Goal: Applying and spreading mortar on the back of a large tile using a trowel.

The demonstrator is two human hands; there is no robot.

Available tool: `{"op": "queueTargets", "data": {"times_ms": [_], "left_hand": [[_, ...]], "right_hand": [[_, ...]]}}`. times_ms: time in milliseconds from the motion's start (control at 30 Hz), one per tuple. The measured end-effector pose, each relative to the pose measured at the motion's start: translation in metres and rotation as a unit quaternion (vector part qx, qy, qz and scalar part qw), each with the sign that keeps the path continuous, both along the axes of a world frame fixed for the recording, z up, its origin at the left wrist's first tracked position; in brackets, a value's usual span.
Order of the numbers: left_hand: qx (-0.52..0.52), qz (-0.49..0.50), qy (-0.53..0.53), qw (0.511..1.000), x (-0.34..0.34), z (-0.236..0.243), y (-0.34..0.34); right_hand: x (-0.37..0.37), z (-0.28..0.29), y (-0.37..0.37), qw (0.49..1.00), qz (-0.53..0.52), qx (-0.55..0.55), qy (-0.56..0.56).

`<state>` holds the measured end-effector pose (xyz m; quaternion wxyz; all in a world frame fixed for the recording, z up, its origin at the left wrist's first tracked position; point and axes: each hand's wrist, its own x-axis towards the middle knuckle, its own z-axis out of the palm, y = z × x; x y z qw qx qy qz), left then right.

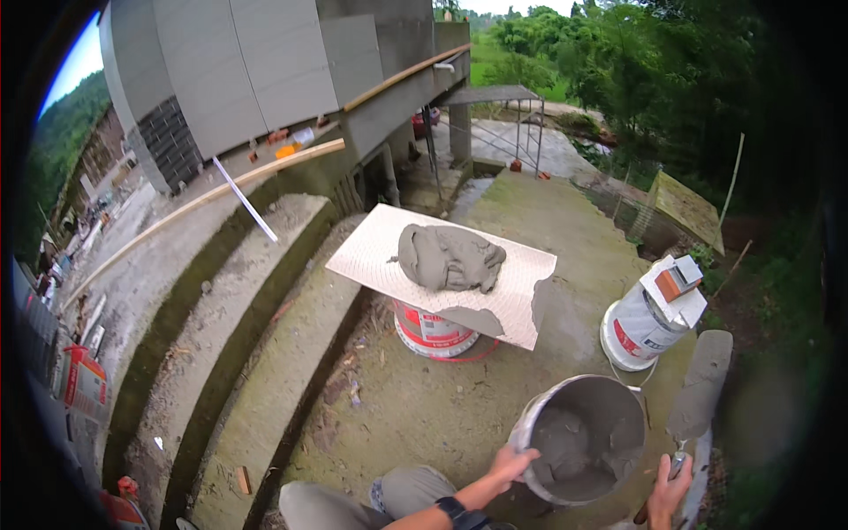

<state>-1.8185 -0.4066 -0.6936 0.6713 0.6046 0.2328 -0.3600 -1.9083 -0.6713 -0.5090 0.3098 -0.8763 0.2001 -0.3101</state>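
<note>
Already partway: mortar heaped on the tile (371, 252), more left in the bucket (618, 402).

Left hand (512, 463) curled over the near rim of the grey bucket, fingers hooked inside, tilting it toward the knees. Right hand (669, 491) closed round the handle of a trowel (702, 384), blade coated grey and raised just right of the bucket. Inside, a shallow layer of wet mortar (565, 455), mostly at the bottom. Ahead, 1 large white tile laid face-down across a red-and-white pail (428, 331), carrying a thick grey mound (449, 257) not yet spread, with 2 smears near the front edge. By that look, mixing and first loading done; combing out across the tile left. Second white pail (638, 329) with small blocks on top, standing to the right.
</note>
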Motion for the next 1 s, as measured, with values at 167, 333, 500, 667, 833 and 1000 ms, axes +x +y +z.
{"op": "queueTargets", "data": {"times_ms": [167, 333, 500, 667, 833, 1000], "left_hand": [[0.091, -0.007, -0.156, 0.983, 0.003, 0.026, 0.004], [0.18, 0.061, -0.065, 0.98, 0.017, 0.126, 0.145], [0.249, 0.285, -0.073, 0.923, 0.003, 0.198, 0.329], [0.599, -0.108, 0.144, 0.78, -0.093, 0.203, 0.514], [0.53, -0.402, 0.174, 0.726, -0.178, 0.238, 0.6], [0.386, -0.312, 0.153, 0.854, -0.262, 0.296, 0.665]], "right_hand": [[-0.014, 0.13, 0.093, 0.964, 0.018, 0.002, 0.264], [0.021, 0.2, 0.158, 0.924, 0.042, 0.025, 0.379], [0.076, 0.237, 0.211, 0.877, 0.102, 0.124, 0.453], [0.193, 0.286, 0.311, 0.842, 0.145, 0.209, 0.476], [0.307, 0.211, 0.331, 0.828, 0.093, 0.288, 0.473], [0.42, 0.146, 0.402, 0.792, 0.016, 0.351, 0.499]]}}
